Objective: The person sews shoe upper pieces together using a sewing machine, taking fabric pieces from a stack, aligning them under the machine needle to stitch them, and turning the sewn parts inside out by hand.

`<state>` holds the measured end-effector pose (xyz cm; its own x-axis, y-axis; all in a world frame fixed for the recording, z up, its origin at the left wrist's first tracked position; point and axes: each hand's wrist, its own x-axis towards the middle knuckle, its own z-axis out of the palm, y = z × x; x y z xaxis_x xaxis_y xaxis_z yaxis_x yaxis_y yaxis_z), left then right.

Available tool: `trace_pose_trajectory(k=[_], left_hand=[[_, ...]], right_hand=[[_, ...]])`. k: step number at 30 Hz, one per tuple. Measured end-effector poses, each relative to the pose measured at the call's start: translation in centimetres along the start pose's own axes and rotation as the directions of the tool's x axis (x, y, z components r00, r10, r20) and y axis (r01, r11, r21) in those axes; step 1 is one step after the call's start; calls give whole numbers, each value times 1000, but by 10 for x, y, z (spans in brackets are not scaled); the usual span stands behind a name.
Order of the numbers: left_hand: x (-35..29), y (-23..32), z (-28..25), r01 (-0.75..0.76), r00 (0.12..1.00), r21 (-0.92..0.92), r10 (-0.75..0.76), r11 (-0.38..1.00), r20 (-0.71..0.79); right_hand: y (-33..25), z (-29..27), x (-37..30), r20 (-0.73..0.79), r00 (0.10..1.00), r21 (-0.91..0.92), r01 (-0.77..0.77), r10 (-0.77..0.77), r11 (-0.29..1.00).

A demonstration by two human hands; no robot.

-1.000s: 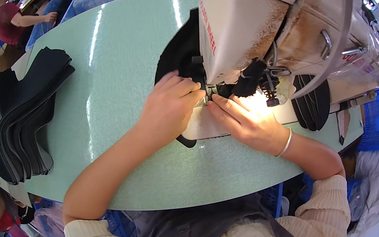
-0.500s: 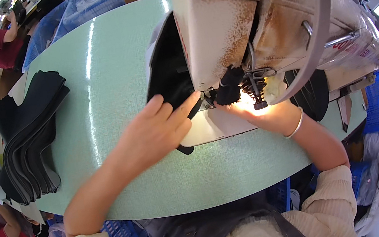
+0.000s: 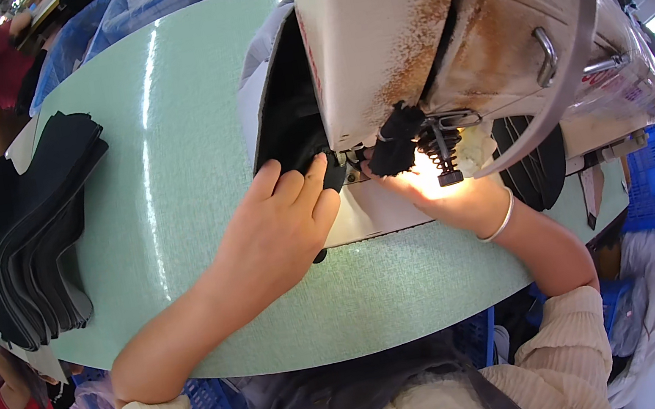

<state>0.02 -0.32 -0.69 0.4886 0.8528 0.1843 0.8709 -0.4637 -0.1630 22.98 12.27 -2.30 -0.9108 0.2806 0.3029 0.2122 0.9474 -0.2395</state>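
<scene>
The left hand point(image 3: 275, 225) is spreading its fingers over a black piece point(image 3: 283, 104), which is lying mid-bench beside the sewing machine point(image 3: 387, 41) and stretching toward the far edge of the bench point(image 3: 197, 139); whether the fingers are pinching it, the view is not showing. The right hand point(image 3: 464, 198), wearing a pale bracelet point(image 3: 501, 215), is reaching under a black cloth bundle point(image 3: 396, 142) by the lit needle area, its fingertips partly hidden, so its grip cannot be told. A stack of black pieces point(image 3: 38, 216) is resting along the left edge, and dark oval pieces point(image 3: 541, 158) are lying toward the right end
</scene>
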Motion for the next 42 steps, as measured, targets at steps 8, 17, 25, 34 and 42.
trace_pose_trajectory(k=[8, 17, 25, 34, 42], left_hand=[[2, 13, 8, 20, 999, 139, -14, 990, -41], [-8, -6, 3, 18, 980, -249, -66, 968, -186], [-5, 7, 3, 2, 974, -134, -32, 991, -225], [-9, 20, 9, 2, 971, -167, -42, 986, -237], [-10, 19, 20, 0, 974, -218, -50, 976, -223]], right_hand=[[-24, 14, 0, 5, 995, -561, 85, -99, 824], [15, -9, -15, 19, 998, 24, -59, 59, 998], [-6, -4, -15, -3, 1000, -68, -23, 23, 997], [-24, -1, -12, 102, 988, -359, 142, -112, 922], [-22, -1, -7, 60, 972, -395, 233, -229, 889]])
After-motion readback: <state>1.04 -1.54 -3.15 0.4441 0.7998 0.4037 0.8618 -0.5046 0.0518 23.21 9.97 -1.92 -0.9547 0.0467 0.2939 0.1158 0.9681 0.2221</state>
